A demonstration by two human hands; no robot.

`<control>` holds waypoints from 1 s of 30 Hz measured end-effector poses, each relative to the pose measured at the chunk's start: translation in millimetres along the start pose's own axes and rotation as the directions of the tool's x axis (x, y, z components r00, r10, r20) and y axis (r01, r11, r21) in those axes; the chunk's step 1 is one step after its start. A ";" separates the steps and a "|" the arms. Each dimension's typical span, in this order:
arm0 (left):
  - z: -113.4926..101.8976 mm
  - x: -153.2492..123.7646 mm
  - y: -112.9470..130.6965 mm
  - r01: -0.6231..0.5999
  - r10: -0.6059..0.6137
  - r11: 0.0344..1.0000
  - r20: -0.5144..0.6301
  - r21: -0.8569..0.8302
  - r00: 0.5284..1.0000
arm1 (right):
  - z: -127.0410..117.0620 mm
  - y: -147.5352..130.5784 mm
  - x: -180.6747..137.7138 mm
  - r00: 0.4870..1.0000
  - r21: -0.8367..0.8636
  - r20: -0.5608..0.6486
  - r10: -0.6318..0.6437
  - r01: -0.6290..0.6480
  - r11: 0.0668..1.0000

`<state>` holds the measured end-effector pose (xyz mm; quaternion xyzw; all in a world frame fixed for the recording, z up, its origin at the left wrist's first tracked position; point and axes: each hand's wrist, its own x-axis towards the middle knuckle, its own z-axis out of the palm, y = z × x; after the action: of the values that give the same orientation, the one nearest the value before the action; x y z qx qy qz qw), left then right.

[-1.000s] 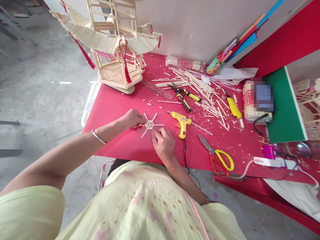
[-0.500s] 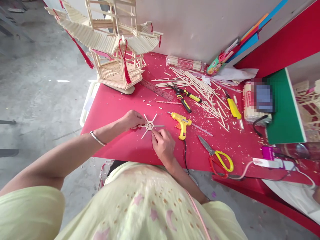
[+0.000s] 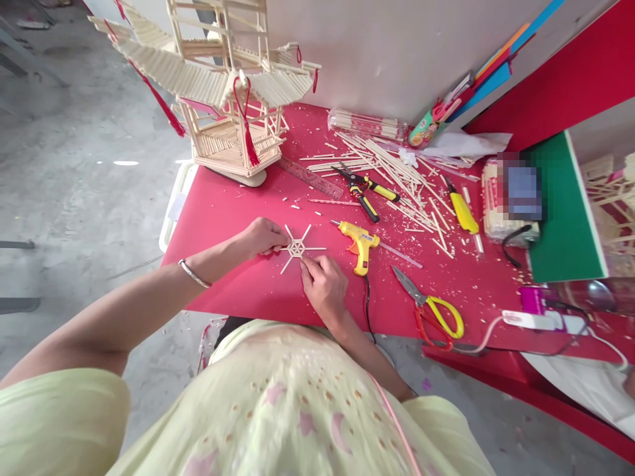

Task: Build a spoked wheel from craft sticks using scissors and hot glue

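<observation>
A small six-spoked star of wooden sticks (image 3: 296, 248), with a hexagon round its centre, is on or just above the red tabletop; I cannot tell which. My left hand (image 3: 266, 237) pinches the tip of its left spoke between thumb and fingers. From the lower right, my right hand (image 3: 325, 283) is closed on the lower-right spoke, covering most of it. Just right of that hand lies a yellow hot glue gun (image 3: 360, 246), its nozzle towards the star and a clear glue stick in its back.
A stick-built pagoda (image 3: 238, 112) with red tassels stands at the back left. Loose sticks (image 3: 381, 168), pliers (image 3: 362, 192), a yellow utility knife (image 3: 462, 210) and scissors (image 3: 426, 305) lie to the right. A power strip (image 3: 540, 321) with cables is near the right edge.
Both hands keep their grip on the stick star, with hardly any movement. The whole view has shifted very slightly.
</observation>
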<state>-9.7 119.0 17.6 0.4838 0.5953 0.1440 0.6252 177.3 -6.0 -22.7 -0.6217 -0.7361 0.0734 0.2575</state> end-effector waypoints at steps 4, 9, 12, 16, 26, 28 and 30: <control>0.2 1.5 -2.2 -0.022 0.022 1.000 -0.004 -0.015 1.000 | 0.9 0.1 -0.3 1.000 -0.002 -0.013 -0.002 0.002 1.000; -0.8 1.8 -4.4 -0.037 0.037 0.998 -0.006 -0.043 0.999 | 0.3 -0.2 -0.7 1.000 -0.010 -0.008 -0.001 0.001 1.000; -2.7 2.6 -5.7 -0.046 0.046 0.997 -0.004 -0.065 0.999 | -1.3 -1.0 -0.1 1.000 -0.011 0.005 -0.003 0.003 1.000; -6.5 1.8 -5.2 -0.060 0.062 0.992 0.019 -0.111 0.998 | -4.2 -2.2 0.8 1.000 -0.004 0.019 -0.008 0.009 1.000; -10.4 -12.9 -7.5 -0.020 0.054 0.922 0.078 -0.386 0.996 | -31.8 -13.5 13.9 0.999 0.090 -0.047 0.014 -0.010 0.996; -7.4 -18.2 -7.5 0.019 0.052 0.876 0.134 -0.482 0.990 | -37.1 -18.9 21.8 0.997 0.102 -0.082 -0.014 0.022 0.994; -3.7 -24.4 -6.6 0.076 0.050 0.829 0.209 -0.554 0.977 | -39.6 -23.8 29.4 0.992 0.097 -0.109 -0.055 0.066 0.993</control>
<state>-21.6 98.9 27.9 0.2888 0.4594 0.2543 0.8005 172.3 8.4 29.9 -0.5883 -0.7352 0.0694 0.3294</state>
